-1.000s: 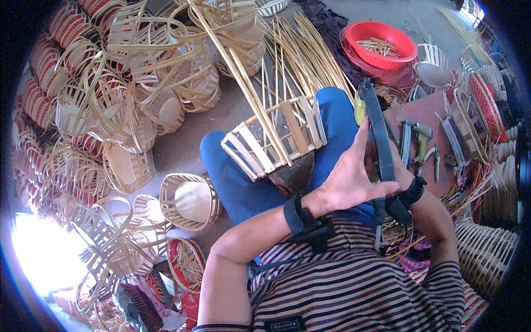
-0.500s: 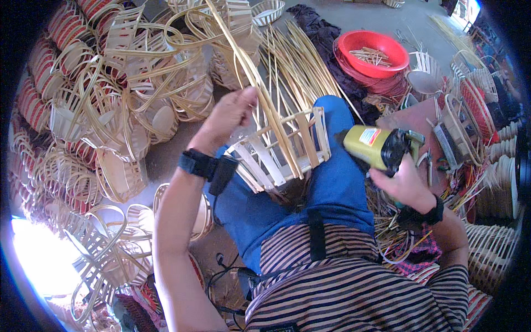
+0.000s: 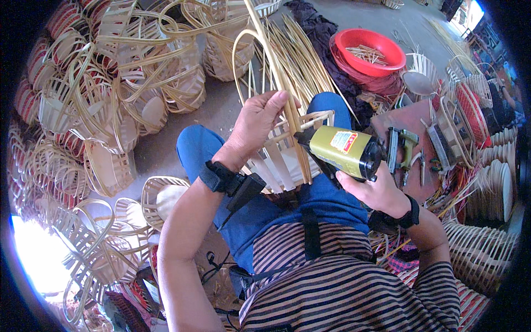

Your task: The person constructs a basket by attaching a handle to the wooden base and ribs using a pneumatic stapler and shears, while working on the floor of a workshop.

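Bamboo slats of the half-built basket (image 3: 287, 160) rested on your lap; your left hand (image 3: 257, 124) clamped its long handle strip (image 3: 276, 72) steady at twelve o'clock, so your right hand (image 3: 376, 191), gripping the yellow nail gun (image 3: 343, 150), could fasten it.

Nail gun (image 3: 344, 150) right of basket (image 3: 287, 160).

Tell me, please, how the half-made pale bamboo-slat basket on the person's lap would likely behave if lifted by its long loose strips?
The half-made pale bamboo-slat basket looks light: it is thin slats with open gaps. Its long loose strips arch overhead, so they would probably flex and spring rather than carry it stiffly. The left hand grips at the rim, likely the firmer place.
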Tool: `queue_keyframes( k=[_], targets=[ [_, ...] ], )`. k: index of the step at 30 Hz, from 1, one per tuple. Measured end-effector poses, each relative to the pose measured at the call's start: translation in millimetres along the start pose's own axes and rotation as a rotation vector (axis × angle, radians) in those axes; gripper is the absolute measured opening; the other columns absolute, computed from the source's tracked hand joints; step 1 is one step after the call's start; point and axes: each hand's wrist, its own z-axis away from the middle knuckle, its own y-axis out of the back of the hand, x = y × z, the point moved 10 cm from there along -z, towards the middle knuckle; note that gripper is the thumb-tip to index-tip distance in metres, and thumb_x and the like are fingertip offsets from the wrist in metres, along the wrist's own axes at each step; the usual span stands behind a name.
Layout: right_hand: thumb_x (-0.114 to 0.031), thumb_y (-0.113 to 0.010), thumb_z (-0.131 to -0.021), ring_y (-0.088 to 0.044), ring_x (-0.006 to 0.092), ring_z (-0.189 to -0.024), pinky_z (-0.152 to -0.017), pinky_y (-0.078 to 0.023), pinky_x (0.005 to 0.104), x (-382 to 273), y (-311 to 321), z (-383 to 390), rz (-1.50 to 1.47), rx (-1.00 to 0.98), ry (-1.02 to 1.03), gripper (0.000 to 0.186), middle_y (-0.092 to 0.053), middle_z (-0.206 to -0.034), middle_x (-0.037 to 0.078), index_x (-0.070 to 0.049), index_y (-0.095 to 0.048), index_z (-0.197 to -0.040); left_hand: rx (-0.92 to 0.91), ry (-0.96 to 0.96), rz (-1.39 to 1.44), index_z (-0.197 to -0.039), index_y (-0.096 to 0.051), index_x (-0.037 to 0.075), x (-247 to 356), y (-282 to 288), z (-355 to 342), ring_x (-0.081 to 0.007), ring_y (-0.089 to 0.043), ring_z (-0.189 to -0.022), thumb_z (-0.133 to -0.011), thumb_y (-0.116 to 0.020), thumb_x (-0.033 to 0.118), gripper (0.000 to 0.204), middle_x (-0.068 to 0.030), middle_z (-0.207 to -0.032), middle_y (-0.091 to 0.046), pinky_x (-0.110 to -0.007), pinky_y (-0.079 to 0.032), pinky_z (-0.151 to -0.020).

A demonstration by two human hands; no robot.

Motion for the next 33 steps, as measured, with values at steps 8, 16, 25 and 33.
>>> queue_keyframes(
  k=[8, 16, 25, 33],
  targets=[
    [-0.005, -0.056, -0.065, -0.056, 0.0225, -0.076, -0.07, -0.042, 0.0299, -12.4, 6.1, 1.5, 0.005, 0.045, 0.03, 0.023, -0.057, -0.082, 0.012, 0.0, -0.054, -0.087, 0.01, -0.011, 0.004, -0.082, -0.057, 0.002, 6.0, -3.4, 2.6, -0.002, -0.028, -0.046, -0.085, -0.038, 0.03, 0.034, 0.0068, -0.05, -0.032, -0.016, -0.024, -0.044],
    [-0.005, -0.055, -0.066, -0.055, 0.0234, -0.078, -0.072, -0.041, 0.0303, -23.9, 7.1, 1.6, 0.081, 0.055, 0.189, 0.024, -0.057, -0.086, 0.012, -0.001, -0.054, -0.089, 0.005, -0.002, -0.024, -0.082, -0.057, 0.003, 6.7, -2.8, 1.7, -0.0021, -0.027, -0.046, -0.085, -0.038, 0.03, 0.034, 0.0069, -0.049, -0.032, -0.017, -0.024, -0.043],
    [-0.006, -0.055, -0.068, -0.056, 0.0166, -0.077, -0.07, -0.043, 0.0276, -22.1, 21.1, 10.3, -0.009, 0.034, 0.125, 0.027, -0.059, -0.084, 0.009, -0.001, -0.052, -0.095, -0.007, 0.012, -0.107, -0.083, -0.057, 0.003, 8.2, 7.6, 2.5, -0.0037, -0.031, -0.049, -0.085, -0.034, 0.034, 0.038, 0.0047, -0.053, -0.037, -0.017, -0.026, -0.047],
    [-0.009, -0.055, -0.067, -0.051, 0.019, -0.072, -0.065, -0.041, 0.0275, 144.7, 148.2, 87.3, 0.381, 0.393, -0.293, 0.045, -0.052, -0.084, 0.012, 0.0, -0.04, -0.109, 0.29, -0.656, -1.19, -0.114, -0.039, 0.011, 149.0, 63.2, 43.8, -0.0228, -0.043, -0.091, -0.056, -0.065, 0.005, 0.065, -0.0099, -0.106, -0.042, -0.032, -0.041, -0.075]
  ],
)
